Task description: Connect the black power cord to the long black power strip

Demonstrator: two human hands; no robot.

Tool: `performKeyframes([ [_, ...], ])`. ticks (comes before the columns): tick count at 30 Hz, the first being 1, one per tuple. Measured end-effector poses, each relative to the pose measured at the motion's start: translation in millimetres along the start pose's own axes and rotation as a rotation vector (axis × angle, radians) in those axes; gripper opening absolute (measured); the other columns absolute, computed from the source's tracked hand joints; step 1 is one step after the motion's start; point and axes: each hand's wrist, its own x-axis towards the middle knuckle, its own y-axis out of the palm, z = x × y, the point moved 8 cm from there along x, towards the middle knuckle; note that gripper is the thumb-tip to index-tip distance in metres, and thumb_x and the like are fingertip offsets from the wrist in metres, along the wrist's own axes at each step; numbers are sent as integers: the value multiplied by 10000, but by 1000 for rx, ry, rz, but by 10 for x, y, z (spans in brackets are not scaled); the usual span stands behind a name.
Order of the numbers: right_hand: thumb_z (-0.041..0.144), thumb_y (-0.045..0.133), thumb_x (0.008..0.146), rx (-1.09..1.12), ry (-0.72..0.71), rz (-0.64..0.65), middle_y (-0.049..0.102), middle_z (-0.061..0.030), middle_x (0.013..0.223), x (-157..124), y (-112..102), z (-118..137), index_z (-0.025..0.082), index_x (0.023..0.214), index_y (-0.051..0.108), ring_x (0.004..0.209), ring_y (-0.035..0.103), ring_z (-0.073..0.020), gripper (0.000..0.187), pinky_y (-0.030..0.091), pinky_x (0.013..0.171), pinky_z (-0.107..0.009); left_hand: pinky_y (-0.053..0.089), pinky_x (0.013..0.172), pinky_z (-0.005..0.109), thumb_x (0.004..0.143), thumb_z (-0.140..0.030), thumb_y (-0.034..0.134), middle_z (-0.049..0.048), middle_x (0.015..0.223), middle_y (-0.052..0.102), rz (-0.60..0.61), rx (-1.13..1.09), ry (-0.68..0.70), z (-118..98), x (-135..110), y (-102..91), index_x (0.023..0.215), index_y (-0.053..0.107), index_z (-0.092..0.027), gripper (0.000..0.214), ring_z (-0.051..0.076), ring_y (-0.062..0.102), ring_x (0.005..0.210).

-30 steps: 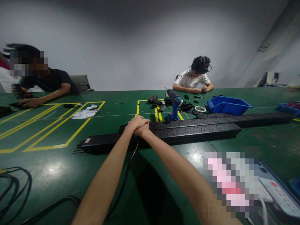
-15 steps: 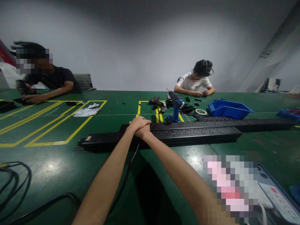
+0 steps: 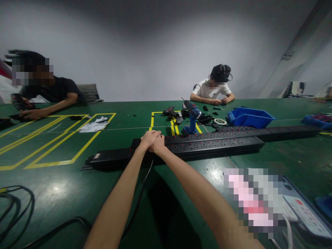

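My left hand [image 3: 149, 138] and my right hand [image 3: 158, 145] are clasped together, fingers closed around one another. They rest over the nearer long black power strip [image 3: 207, 147], left of its middle. Both hide a stretch of the strip, and whatever lies between the palms, if anything, is out of sight. Rows of sockets and small red marks run along its top. Behind it, partly overlapped, lies a second black power strip [image 3: 285, 132]. From just below my hands a thin black cable [image 3: 141, 193] runs down toward me between my forearms.
A blue cordless drill [image 3: 191, 119] stands behind the strips, near another drill [image 3: 169, 111], a tape roll [image 3: 220, 121] and a blue bin [image 3: 250, 117]. A phone [image 3: 306, 204] lies front right, coiled cable [image 3: 18, 207] front left. Two people sit across the green table [image 3: 124, 121].
The view has shifted slightly, so most things sit a little further left. My clasped hands stay over the power strip, with no visible change in grip.
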Motion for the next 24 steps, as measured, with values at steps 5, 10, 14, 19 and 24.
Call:
performKeyframes([
  [5, 321, 686, 718, -17, 43, 1, 527, -221, 1358, -61, -49, -21, 87, 1358, 487, 1254, 465, -313, 710, 280, 1056, -426, 486, 846, 316, 828, -466, 489, 64, 964, 755, -64, -46, 44, 11, -103, -40, 920, 761, -212, 384, 230, 668, 926],
  [10, 308, 646, 776, 48, 22, -25, 530, -188, 1371, -108, -57, -51, 123, 1332, 521, 1269, 456, -285, 600, 257, 1081, -405, 477, 891, 319, 836, -422, 488, 63, 1027, 746, -68, 49, 120, -129, -227, -40, 907, 758, -222, 344, 234, 657, 975],
  [14, 254, 612, 808, 80, 30, -43, 588, -171, 1308, -124, -53, -75, 126, 1264, 581, 1243, 486, -264, 474, 267, 1076, -384, 467, 943, 319, 853, -399, 473, 67, 1082, 726, -119, 26, 203, -167, -305, -59, 952, 746, -206, 349, 227, 638, 1028],
  [19, 241, 487, 902, 108, 50, -82, 660, -137, 1188, -141, -126, -60, 141, 1154, 647, 1163, 549, -239, 315, 305, 1037, -377, 425, 1017, 369, 915, -437, 394, 69, 1214, 667, -174, 93, 266, -119, -457, -125, 1137, 686, -210, 431, 244, 572, 1142],
  [24, 274, 446, 927, 181, 68, -113, 710, -97, 1035, -199, -236, -51, 173, 983, 703, 1014, 620, -231, 281, 378, 942, -362, 354, 1061, 399, 968, -438, 301, 59, 1298, 617, -229, 304, 365, -158, -756, -280, 1266, 601, -224, 475, 247, 513, 1206],
])
